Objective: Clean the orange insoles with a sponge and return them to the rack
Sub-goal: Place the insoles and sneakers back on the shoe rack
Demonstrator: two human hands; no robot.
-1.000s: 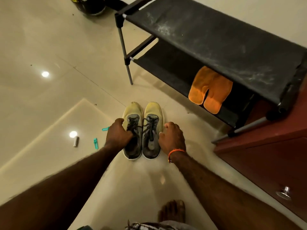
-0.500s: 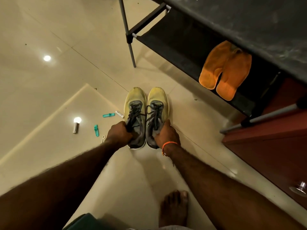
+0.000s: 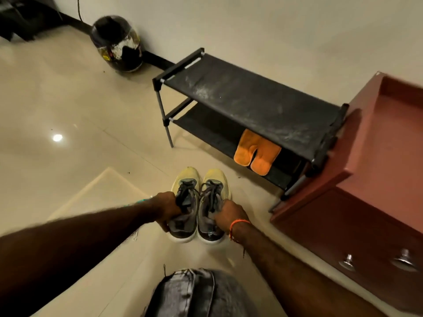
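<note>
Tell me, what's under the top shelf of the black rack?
Two orange insoles lie side by side on the lower shelf of the rack, toes sticking out front. Their back ends are hidden beneath the top shelf, as is the lower shelf's rear.

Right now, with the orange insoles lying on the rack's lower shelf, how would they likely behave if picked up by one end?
The orange insoles look thin and flat, so they are probably light and would likely droop. They overhang the lower shelf front edge without sagging, which suggests some stiffness. They lie side by side, seemingly loose, so lifting one could nudge the other.
</note>
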